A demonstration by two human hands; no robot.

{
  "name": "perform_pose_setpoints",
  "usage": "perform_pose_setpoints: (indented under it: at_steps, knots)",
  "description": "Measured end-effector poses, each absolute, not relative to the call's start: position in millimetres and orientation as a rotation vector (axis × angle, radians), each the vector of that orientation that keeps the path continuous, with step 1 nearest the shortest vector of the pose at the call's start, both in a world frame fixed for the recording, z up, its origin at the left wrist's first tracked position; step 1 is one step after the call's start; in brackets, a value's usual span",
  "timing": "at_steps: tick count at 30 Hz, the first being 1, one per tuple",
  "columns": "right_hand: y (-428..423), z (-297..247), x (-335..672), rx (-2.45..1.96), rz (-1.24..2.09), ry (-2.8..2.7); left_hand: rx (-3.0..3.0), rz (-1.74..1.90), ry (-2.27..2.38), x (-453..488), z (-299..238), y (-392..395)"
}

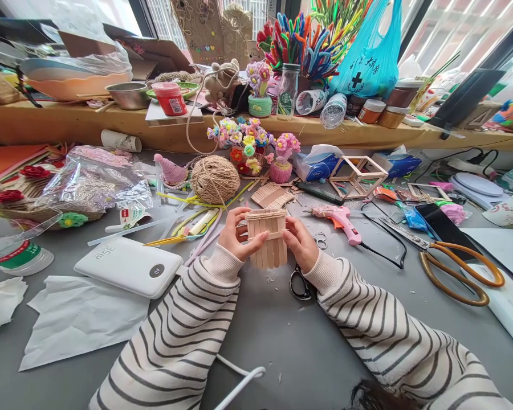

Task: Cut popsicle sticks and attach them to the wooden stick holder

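- My left hand [237,236] curls around the left edge of an upright, pale wooden craft-stick piece [268,245], thumb across its front.
- My right hand [302,244], fingers partly curled, grips its right edge, thumb on the front.
- The piece sits between my hands, above the gray tabletop [299,353].
- Black-handled metal scissors [301,296] lie just below my right hand; a pink plastic glue gun [347,226] lies beyond it, rightward.
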State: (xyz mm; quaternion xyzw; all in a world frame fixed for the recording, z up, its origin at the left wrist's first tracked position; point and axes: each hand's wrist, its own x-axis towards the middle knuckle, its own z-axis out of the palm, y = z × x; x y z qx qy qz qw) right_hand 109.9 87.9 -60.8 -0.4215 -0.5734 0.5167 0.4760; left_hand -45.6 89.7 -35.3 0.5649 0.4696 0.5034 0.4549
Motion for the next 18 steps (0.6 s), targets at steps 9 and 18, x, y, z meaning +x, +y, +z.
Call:
perform_pose_setpoints:
  at_steps: [9, 18]
  knots:
    - [88.3, -60.7, 109.6, -1.026, 1.233, -1.412, 1.408, 1.27, 1.169, -44.4, -36.0, 90.0]
    - [89.0, -62.1, 110.6, -1.038, 1.259, -1.407, 1.406, 1.268, 1.168, -44.7, -36.8, 90.2]
